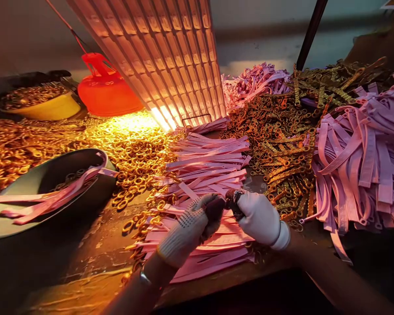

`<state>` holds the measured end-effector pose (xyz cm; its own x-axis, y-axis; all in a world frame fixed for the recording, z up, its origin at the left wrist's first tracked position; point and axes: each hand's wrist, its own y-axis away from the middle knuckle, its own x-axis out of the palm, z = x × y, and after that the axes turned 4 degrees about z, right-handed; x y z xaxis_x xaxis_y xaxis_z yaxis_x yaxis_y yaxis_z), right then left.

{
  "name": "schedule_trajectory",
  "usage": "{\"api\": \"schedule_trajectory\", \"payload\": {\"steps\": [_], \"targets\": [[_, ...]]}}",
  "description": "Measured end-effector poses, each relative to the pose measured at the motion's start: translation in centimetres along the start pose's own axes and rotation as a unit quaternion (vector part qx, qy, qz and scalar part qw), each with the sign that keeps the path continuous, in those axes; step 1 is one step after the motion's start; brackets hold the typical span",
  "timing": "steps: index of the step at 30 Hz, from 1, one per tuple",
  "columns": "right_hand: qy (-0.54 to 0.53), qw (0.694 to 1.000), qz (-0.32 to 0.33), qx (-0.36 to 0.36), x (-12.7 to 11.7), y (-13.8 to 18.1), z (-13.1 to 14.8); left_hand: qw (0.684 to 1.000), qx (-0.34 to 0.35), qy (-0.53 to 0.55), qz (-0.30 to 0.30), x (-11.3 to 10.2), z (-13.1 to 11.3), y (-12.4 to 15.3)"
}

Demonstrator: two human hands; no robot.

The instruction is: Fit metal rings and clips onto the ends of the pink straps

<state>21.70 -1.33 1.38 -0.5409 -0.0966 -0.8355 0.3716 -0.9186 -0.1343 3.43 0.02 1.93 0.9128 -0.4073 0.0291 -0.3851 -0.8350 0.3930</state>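
A dark, scuffed wooden counter runs across the view under warm orange light, with a plain grey wall behind it. A slanted ribbed metal panel leans down to the middle of the counter, glowing at its lower edge. Beside it on the left stands a red plastic vessel, and further left a yellow bowl of metal rings. Loose gold metal rings cover the counter's left half. A dark round pan at the left edge has a few pink straps hanging over its rim.

A flat stack of pink plastic straps lies in the centre. To its right is a heap of brass chain pieces, then a large tangled heap of pink straps.

Both hands wear white knit gloves with dark fingertips and meet just above the near end of the flat stack. The right hand has its fingertips pinched together on a small metal fitting. The left hand is curled closed, its fingertips touching the right hand's; whether it also grips the fitting cannot be told.
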Motion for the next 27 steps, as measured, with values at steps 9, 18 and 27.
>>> {"api": "schedule_trajectory", "payload": {"steps": [9,18,27], "targets": [[0.119,0.991,0.051,0.036,0.4,-0.3,0.6,0.971,0.153,-0.184,0.027,-0.5,1.9,-1.8],[0.206,0.962,0.169,0.067,-0.6,-0.4,-0.3,0.976,0.150,-0.153,0.037,-0.4,2.7,-1.9],[0.253,0.944,0.204,-0.060,0.3,0.2,-1.1,0.961,0.185,-0.193,0.064,-0.2,3.4,-3.2]]}}
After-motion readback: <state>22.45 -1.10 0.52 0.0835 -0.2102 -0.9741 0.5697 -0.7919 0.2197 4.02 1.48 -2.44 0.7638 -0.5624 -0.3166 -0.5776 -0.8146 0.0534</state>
